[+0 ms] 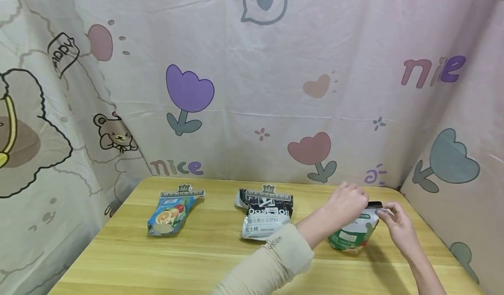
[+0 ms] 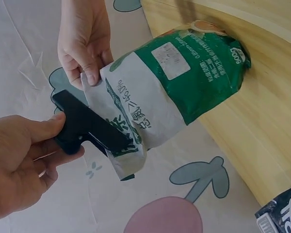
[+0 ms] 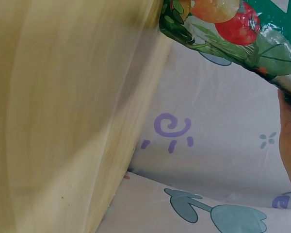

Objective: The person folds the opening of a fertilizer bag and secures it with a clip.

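Note:
A green and white bag stands toward the right of the table, its top folded over in the left wrist view. My left hand pinches the handles of a black bag clip, whose jaws reach over the bag's folded top edge. Opposite it, my right hand pinches the top corner of the bag between thumb and fingers. In the head view the left hand partly covers the clip and the bag's upper left. The right wrist view shows printed fruit on the bag.
On the wooden table stand a blue fruit-print bag at left and a black and white bag in the middle. Each has a patterned clip across its top. Printed curtains enclose the table's back and sides.

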### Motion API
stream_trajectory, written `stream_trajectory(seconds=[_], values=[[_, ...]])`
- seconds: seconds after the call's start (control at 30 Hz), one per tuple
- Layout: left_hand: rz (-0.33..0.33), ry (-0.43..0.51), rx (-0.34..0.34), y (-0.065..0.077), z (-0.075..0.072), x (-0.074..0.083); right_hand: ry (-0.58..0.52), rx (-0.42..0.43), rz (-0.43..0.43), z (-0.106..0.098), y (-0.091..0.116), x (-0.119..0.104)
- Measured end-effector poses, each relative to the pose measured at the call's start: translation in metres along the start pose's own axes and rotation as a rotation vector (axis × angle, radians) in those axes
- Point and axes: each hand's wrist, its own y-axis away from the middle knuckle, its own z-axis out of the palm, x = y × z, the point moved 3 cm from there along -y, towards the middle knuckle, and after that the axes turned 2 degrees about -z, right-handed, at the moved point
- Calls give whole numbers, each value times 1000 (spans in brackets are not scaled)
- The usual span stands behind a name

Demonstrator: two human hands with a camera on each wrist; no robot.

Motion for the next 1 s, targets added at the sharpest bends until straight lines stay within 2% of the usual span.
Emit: stream_trajectory(seconds=[0.17,0.33,0.5,0.7,0.77,0.87,0.93,1.0], values=[[-15,-21,3,-1,2,2,-103,19,10,0,-1,-2],[-22,-27,1,-3,6,3,-116,21,6,2,-2,-2],[-24,-32,-63,-12,7,9,-154,14,-21,1,-1,-2],[-35,-67,-126,-18,9,20,-249,-61,-88,2,4,-5],[-37,-81,-136,-20,9,22,-233,-68,-104,2,4,-6],[-29,-79,-145,-20,11,23,-131,-68,-116,1,3,-6],[-41,-22,-147,-18,14,19,-49,-67,-115,1,1,-7],[-75,91,-131,-14,21,10,24,-65,-107,1,0,-9]])
